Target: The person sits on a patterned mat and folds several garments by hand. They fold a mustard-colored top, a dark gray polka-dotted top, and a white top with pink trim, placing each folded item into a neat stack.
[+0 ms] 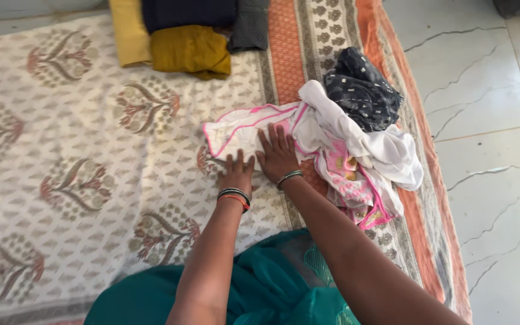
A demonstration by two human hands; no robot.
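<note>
A bedsheet [79, 180] covers the floor [489, 120], which shows to its right; on the sheet's right part lies a garment [242, 129], its left end spread flat, its right end bunched; the left hand [238, 173] and right hand [277, 153] rest side by side on the flat end; a crumpled cloth [362, 90] lies behind the bunched end, touching it; folded clothes [191, 48] sit at the far edge, well apart.

Head camera, looking steeply down

A single view from the wearer's head, close over both forearms, facing forward across the printed sheet [79, 180] with tiled floor [489, 120] along the right edge.
</note>
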